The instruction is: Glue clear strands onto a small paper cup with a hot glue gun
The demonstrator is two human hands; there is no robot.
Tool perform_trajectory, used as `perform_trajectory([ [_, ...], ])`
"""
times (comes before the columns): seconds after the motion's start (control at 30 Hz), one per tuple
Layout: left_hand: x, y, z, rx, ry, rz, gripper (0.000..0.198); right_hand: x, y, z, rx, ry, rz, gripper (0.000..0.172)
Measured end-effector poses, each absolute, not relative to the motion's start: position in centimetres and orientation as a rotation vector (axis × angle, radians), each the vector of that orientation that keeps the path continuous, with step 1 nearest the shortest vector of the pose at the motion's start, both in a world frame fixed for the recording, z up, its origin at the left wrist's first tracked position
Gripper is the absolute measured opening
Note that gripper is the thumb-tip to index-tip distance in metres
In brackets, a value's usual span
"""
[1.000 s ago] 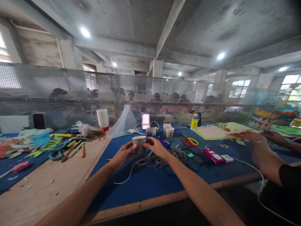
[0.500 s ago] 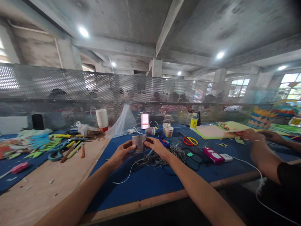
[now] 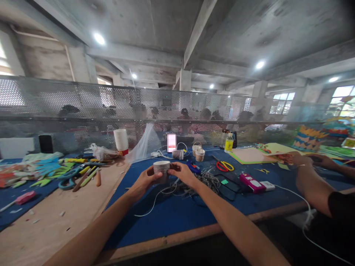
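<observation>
Between my two hands is a small cup (image 3: 162, 168) with a pale rim and a greyish, ridged outer wall that looks wrapped in cord. It is held above the blue mat (image 3: 155, 225), its mouth tipped slightly toward me. My left hand (image 3: 146, 180) is closed on its left side, thumb at the front. The fingers of my right hand (image 3: 181, 173) pinch its right side. Just right of my right hand lies a tangled heap of grey cord (image 3: 206, 183). Behind the cup, another cord-wrapped cup (image 3: 178, 154) lies on its side.
Small cord-covered baskets (image 3: 200, 154) stand farther back near a lit phone (image 3: 171, 143). Red-and-yellow scissors (image 3: 225, 166), a yellow-labelled bottle (image 3: 229, 143) and a magenta box (image 3: 252, 183) sit to the right. A co-worker's arm (image 3: 313, 184) reaches in there. Stacked paper cups (image 3: 121, 140) and tools are at left.
The cup has tilted so that its pale rim and opening now face me more. Both hands have shifted slightly with it. The co-worker's arm has barely moved.
</observation>
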State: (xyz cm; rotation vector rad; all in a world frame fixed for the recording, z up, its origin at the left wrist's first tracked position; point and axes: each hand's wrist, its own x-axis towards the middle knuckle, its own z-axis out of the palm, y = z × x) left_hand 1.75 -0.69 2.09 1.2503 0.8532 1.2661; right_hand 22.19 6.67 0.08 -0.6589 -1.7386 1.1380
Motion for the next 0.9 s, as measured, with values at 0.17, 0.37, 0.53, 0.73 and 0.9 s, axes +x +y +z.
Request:
perform_trajectory([
  [0.17,1.8,-0.6,2.1,1.276,0.875,1.285,0.064,22.2,6.8,-0.1,-0.648,-1.716,1.061,0.055],
  [0.37,1.7,-0.4,1.6,1.338,0.866,1.284,0.063,22.3,6.8,0.1,-0.685,-1.694,0.986,0.047],
  [0.53,1.7,0.2,0.9,1.413,0.968,1.332,0.069,22.1,6.3,0.3,-0.672,-1.696,0.978,0.042],
  [0.73,1.6,0.3,0.7,1.397,0.958,1.325,0.063,22.1,6.0,0.7,-0.655,-1.680,0.997,0.038],
  [0.9,1.9,-0.4,1.3,1.282,0.873,1.303,0.063,22.3,5.9,0.9,-0.643,-1.669,0.998,0.032],
])
